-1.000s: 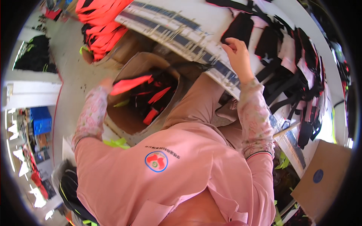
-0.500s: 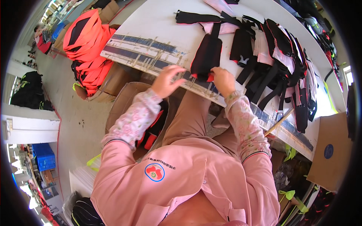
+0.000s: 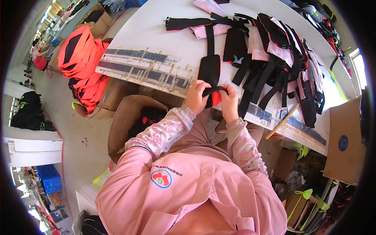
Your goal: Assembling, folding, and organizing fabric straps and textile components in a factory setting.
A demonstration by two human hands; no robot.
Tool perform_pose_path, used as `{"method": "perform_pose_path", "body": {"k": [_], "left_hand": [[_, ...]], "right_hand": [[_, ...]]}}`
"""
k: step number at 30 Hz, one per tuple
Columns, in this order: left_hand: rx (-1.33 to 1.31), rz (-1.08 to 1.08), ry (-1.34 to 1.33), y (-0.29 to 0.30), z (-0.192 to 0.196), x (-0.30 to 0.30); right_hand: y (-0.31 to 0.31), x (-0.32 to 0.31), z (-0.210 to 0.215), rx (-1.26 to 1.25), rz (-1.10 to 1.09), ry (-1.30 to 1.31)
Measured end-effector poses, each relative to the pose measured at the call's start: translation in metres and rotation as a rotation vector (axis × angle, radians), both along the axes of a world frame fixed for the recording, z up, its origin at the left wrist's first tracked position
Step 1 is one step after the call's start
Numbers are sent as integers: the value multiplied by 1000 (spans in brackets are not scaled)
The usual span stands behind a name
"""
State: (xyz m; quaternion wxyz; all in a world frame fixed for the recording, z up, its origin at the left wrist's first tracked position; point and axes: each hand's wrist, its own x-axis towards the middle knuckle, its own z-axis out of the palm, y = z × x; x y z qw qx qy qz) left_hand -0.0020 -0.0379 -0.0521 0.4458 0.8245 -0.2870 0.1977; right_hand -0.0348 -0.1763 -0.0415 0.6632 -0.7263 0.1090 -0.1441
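Black padded fabric forms the band at the centre of the frame, its wide part lying on the counter and its near end raised by the edge. The left hand and right hand are both closed on that end, fingertips pinching it from either side, so a dark strip spans the gap between them and an orange patch shows just below. Gripping both sides probably keeps the end from twisting, while the counter seems to bear the rest of the weight. A narrow strap runs from the band toward the top of the frame, fairly straight, which likely spares it tangling. Right of centre, more bands lie heaped and overlapping, presumably to stay within reach. Left of centre, an open carton holds dark and red pieces, its mouth upward, perhaps for easy access. At upper left rises an orange bundle; whether a box supports it, I cannot tell
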Motion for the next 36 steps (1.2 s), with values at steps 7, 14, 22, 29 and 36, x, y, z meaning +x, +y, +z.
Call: {"method": "perform_pose_path", "body": {"k": [7,14,22,29,36], "left_hand": [[-262,106,390,26,-7,2],[-1147,-293,1193,14,8,-13],[-1493,-1092,1267,9,45,-22],[-1200,-1001,1220,13,70,-11],[-1021,-653,1121,13,76,4]], "right_hand": [[15,0,14,543,96,-73],[8,-5,28,171,108,-162],[-2,1,53,238,-24,-368],[-3,-2,60,511,56,-282],[-1,-7,71,1168,320,-146]]}}
